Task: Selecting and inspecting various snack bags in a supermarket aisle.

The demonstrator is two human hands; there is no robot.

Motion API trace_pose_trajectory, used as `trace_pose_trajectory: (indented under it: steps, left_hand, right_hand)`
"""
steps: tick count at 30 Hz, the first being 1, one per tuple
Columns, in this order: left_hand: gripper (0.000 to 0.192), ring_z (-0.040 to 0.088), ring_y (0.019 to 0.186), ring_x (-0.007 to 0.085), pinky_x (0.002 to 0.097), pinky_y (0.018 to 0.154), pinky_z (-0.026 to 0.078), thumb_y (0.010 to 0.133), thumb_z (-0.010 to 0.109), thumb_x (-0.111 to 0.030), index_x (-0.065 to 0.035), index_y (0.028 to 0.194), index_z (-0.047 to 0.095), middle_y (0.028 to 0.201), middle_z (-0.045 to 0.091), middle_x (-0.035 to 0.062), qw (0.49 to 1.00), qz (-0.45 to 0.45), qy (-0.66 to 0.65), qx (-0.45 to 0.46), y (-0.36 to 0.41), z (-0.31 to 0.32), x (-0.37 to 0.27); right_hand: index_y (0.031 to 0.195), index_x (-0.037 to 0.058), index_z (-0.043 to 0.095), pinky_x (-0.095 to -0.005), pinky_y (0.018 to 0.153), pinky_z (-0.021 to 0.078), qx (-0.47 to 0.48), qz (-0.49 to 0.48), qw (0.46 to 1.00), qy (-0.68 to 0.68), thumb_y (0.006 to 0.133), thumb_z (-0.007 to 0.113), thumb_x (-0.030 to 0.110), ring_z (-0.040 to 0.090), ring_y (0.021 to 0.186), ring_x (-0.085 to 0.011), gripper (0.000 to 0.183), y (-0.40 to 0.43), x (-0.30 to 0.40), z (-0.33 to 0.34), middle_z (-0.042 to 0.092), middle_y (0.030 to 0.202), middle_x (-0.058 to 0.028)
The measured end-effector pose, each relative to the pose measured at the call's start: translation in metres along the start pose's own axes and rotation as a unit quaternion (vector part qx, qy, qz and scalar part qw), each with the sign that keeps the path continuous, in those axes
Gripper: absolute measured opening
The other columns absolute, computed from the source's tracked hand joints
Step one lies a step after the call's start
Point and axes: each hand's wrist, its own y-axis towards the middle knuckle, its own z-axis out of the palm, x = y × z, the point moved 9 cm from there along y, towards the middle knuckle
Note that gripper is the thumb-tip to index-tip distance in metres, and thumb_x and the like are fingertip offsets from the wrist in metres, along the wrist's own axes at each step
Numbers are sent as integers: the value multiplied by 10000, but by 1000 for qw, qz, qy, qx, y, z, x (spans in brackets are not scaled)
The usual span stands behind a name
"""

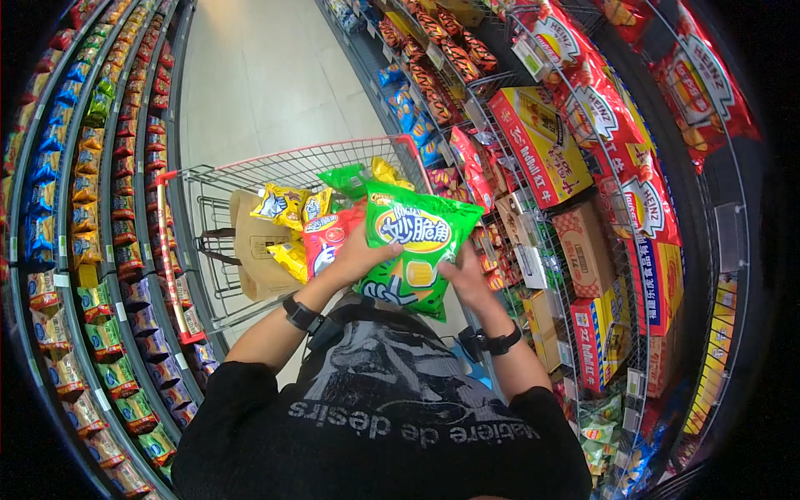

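Observation:
Between both hands, in front of my chest, is a green Bugles snack bag. My left hand grips its left edge with the thumb over the front. My right hand is at its lower right edge, fingers against the bag. Behind and left of it, the wire shopping cart holds a red snack bag, yellow snack bags, another green bag and a brown paper bag with dark handles. The green bag partly hides the red one.
Shelves of small packaged snacks line the left. On the right, wire racks hold red Heinz bags, a Red Bull carton and other cartons. A pale tiled floor runs ahead between the shelves.

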Motion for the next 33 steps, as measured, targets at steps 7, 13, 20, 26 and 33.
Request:
trace_pose_trajectory:
  steps: [7, 13, 20, 26, 33]
  left_hand:
    - [678, 549, 1092, 165, 312, 941, 449, 784, 760, -211, 3, 1322, 409, 1219, 568, 93, 999, -25, -8, 40, 8, -32, 20]
    - [629, 549, 1095, 188, 291, 900, 471, 841, 698, -154, -43, 1367, 371, 1180, 563, 120, 990, 62, 100, -73, 31, -66, 16]
    - [742, 508, 1143, 189, 301, 931, 457, 779, 747, -157, -69, 1395, 340, 1221, 504, 125, 987, 5, 97, 127, 34, -30, 18]
    - [663, 522, 1152, 193, 332, 973, 431, 810, 736, -228, -11, 1332, 392, 1278, 522, 125, 997, 32, 29, 65, 60, -65, 12]
    - [536, 575, 1077, 174, 320, 901, 483, 913, 614, -286, -9, 1320, 401, 1219, 556, 102, 950, -125, -248, 143, 50, -47, 33]
  right_hand:
    - [1301, -21, 436, -319, 941, 442, -53, 119, 990, 45, 863, 675, 161, 546, 1098, -179, 531, 12, -65, 24, 563, 1224, -105]
    - [1249, -21, 480, -317, 908, 464, -186, 71, 980, 0, 855, 667, 83, 581, 1033, -172, 449, 31, -60, 7, 602, 1163, -109]
    - [1295, -15, 429, -311, 898, 464, -183, 16, 981, -63, 851, 665, 80, 517, 1139, -193, 511, 43, -49, 20, 530, 1252, -120]
    - [1377, 11, 371, -406, 995, 411, -120, 49, 978, -166, 817, 695, 56, 429, 1261, -240, 648, 50, -34, 35, 435, 1346, -118]
    - [1342, -8, 393, -341, 981, 425, -63, 164, 982, 67, 907, 631, 207, 531, 1145, -202, 541, 50, -60, 40, 540, 1250, -120]
